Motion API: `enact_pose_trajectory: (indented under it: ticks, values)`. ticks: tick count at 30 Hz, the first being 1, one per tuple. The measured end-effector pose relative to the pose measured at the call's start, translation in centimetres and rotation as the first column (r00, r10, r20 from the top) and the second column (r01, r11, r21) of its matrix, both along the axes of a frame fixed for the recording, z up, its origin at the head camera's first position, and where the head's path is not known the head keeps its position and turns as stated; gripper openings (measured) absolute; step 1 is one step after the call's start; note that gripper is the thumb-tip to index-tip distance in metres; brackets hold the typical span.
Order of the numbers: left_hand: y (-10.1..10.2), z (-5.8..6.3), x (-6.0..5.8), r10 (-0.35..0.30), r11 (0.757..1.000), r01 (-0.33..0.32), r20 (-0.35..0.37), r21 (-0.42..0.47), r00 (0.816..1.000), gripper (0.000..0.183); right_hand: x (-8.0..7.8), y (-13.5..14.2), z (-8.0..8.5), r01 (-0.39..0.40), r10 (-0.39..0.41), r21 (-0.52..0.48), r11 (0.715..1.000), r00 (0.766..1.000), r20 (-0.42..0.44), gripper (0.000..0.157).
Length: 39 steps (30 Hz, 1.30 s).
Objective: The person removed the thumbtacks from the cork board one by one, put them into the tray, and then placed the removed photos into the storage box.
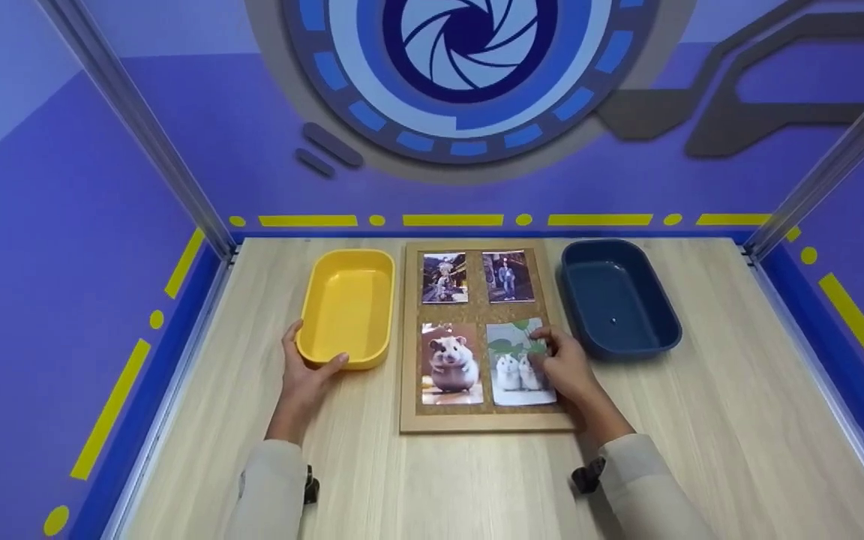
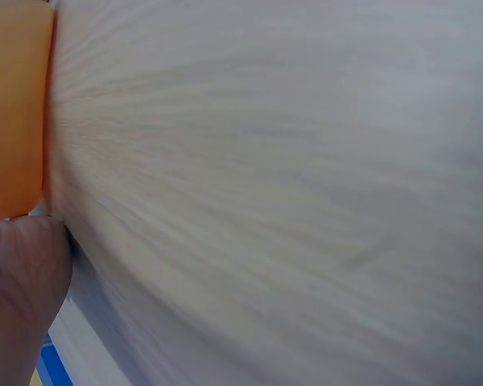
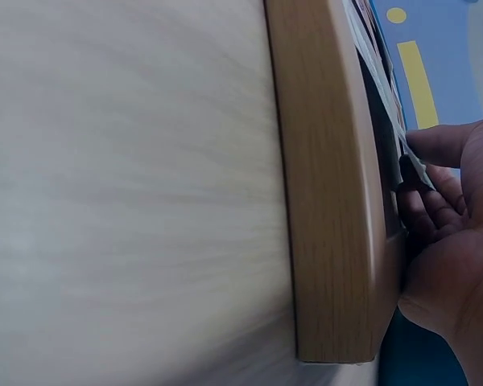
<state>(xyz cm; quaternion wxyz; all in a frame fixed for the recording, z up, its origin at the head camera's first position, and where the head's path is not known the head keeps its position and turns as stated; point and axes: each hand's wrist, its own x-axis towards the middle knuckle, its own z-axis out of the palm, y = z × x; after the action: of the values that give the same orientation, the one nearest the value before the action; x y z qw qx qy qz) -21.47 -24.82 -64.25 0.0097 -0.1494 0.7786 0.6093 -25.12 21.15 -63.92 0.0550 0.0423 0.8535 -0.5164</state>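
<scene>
My left hand (image 1: pixel 307 381) holds the near left corner of a yellow plastic tray (image 1: pixel 317 315), thumb at the near rim and fingers along the left side. In the left wrist view the tray's wall (image 2: pixel 14 112) looks orange beside part of the hand (image 2: pixel 20 297). A framed cork board (image 1: pixel 443 311) lies to its right, bearing several photos. My right hand (image 1: pixel 568 367) pinches the right edge of the photo of two white hamsters (image 1: pixel 508 367), at the board's near right. The right wrist view shows that photo's edge (image 3: pixel 390 112) raised off the cork between thumb and fingers.
A brown-and-white hamster photo (image 1: pixel 451 367) lies left of the pinched one. Two photos of people (image 1: pixel 445 277) occupy the board's far half. A dark blue tray (image 1: pixel 619 349) stands right of the board, close to my right hand. Purple walls (image 1: pixel 192 127) enclose the wooden table (image 1: pixel 469 487).
</scene>
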Motion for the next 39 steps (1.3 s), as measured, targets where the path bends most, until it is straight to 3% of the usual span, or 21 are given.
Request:
enact_pose_trajectory:
  ticks: [15,32,39]
  values:
    - [0.08,0.1,-0.03,-0.01,0.999,0.012,0.031,-0.043,0.999,0.121,-0.01,0.09,0.0,0.014,-0.014,-0.032,0.999,1.0,-0.003,0.037]
    - [0.42,-0.13,-0.08,-0.006,0.999,0.008,0.062,-0.033,0.998,0.12,0.04,0.56,0.26,0.039,-0.039,-0.061,0.997,0.999,0.0,0.035]
    - [0.26,0.04,0.03,-0.011,1.0,0.012,0.048,-0.009,0.999,0.118,-0.21,0.27,0.46,0.081,-0.082,-0.125,0.989,0.997,-0.007,0.034]
